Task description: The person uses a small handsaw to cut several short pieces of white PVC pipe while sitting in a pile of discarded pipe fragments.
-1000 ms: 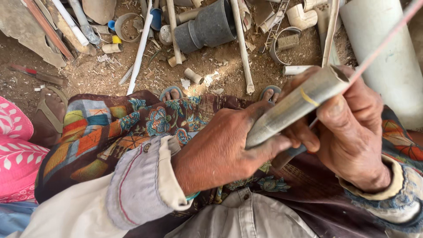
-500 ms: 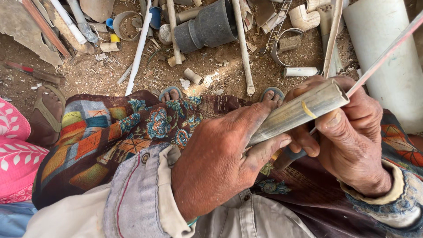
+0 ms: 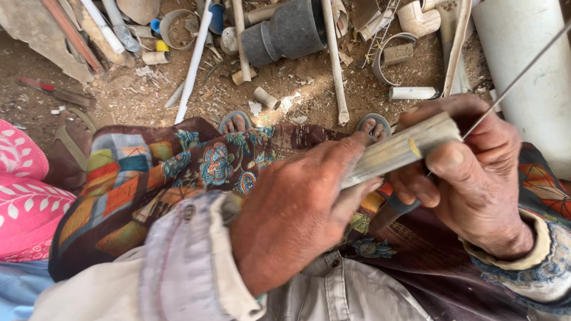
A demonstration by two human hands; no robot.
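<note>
My left hand (image 3: 297, 208) grips the near end of a short grey-green pipe piece (image 3: 398, 151), which slants up to the right over my lap. My right hand (image 3: 470, 172) closes around the pipe's far end and also holds a dark-handled tool (image 3: 389, 213) whose handle sticks out below the fingers. A thin metal rod (image 3: 517, 77) runs from the pipe's far end up to the right corner. A patterned cloth (image 3: 154, 184) covers my knees beneath both hands.
On the dirt ground ahead lie a dark grey pipe fitting (image 3: 291, 32), thin white pipes (image 3: 193, 62), short pipe offcuts (image 3: 413, 93) and rings. A wide white pipe (image 3: 529, 65) stands at the right. Pink patterned fabric (image 3: 24, 202) is at the left. My sandalled toes (image 3: 235, 123) show.
The pipe piece and both hands have shifted slightly lower and to the right, and my left hand has slid further along the pipe. The grip is otherwise the same.
</note>
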